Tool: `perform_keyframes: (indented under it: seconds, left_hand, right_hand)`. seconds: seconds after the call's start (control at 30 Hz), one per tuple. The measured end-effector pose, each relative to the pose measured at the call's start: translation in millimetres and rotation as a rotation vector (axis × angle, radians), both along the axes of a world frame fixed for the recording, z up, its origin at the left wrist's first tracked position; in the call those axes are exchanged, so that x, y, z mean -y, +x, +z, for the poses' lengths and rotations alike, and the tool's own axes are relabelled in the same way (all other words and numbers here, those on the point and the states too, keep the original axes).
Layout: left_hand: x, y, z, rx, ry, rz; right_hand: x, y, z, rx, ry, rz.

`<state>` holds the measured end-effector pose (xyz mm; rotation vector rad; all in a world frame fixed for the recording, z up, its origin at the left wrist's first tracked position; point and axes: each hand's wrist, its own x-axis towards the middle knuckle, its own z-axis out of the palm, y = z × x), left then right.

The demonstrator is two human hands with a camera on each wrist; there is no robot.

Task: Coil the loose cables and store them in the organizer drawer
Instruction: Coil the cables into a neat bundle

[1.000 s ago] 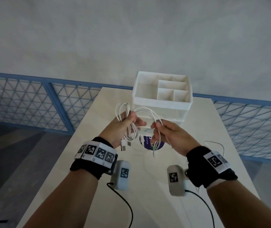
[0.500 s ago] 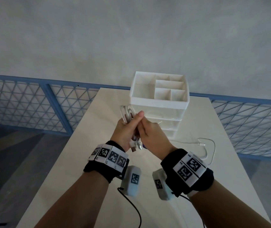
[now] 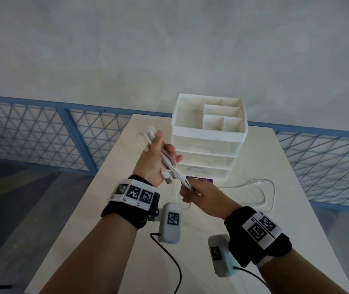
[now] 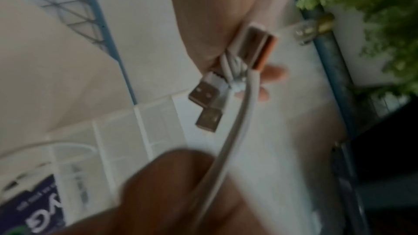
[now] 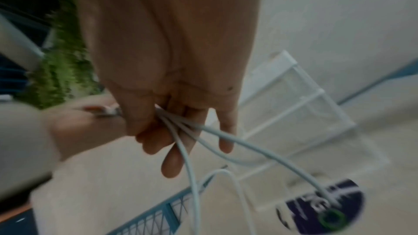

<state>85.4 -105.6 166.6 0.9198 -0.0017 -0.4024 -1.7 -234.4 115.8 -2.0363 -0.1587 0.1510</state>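
My left hand (image 3: 158,158) grips a bundle of white cables (image 3: 169,164) above the table, loops sticking out past its thumb at the upper left. Metal USB plugs (image 4: 207,103) hang from the bundle below the palm. Just below and to the right, my right hand (image 3: 192,190) pinches the lower strands (image 5: 194,142) of the same bundle, stretched taut between both hands. The white organizer (image 3: 208,136) with its drawers all closed stands at the table's far end, right of my left hand. Another loose white cable (image 3: 262,192) lies on the table at the right.
A dark purple round sticker (image 3: 199,179) lies in front of the organizer. The pale table (image 3: 110,209) is narrow; a blue mesh railing (image 3: 42,132) runs behind it and to the right. Black wires trail from my wrist cameras over the near table.
The hands, pressed together half a second ago, have drawn apart. The left rose toward the upper left with the bundle; the right dropped lower, pulling the strands straight.
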Motion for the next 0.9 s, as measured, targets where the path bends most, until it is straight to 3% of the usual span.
perform_keyframes:
  seconds: [0.1,0.3,0.33,0.43,0.53,0.77,0.9]
  left_hand:
    - [-14.2,11.6,8.1,0.002,-0.111,-0.078]
    - [-24.1,3.6,7.4,0.043,0.187,-0.342]
    - [-22.9,-0.6,6.7,0.065,0.258,-0.364]
    - [-13.3,-14.6,3.0,0.204,0.491,-0.423]
    - [-4.3,-23.6,0.8,0.276,0.552,-0.468]
    - [-6.4,-17.6,4.0,0.399,0.629,-0.385]
    - [-13.6,-9.1,4.5,0.346,0.568,-0.249]
  right_hand:
    - [16.0,-5.2,-10.4,-0.07,0.084,-0.016]
    - [42.6,4.9,30.9,-0.086,0.552,-0.081]
    - [44.5,8.6,38.6,-0.06,0.521,-0.093]
    - [36.5,18.9,59.4,0.086,0.183,-0.082]
    - [22.3,27.9,71.6,0.153,0.034,-0.067]
    - [23.4,25.6,76.1,0.1,0.21,-0.113]
    - [33.1,18.4,54.5,-0.002,0.269,-0.157]
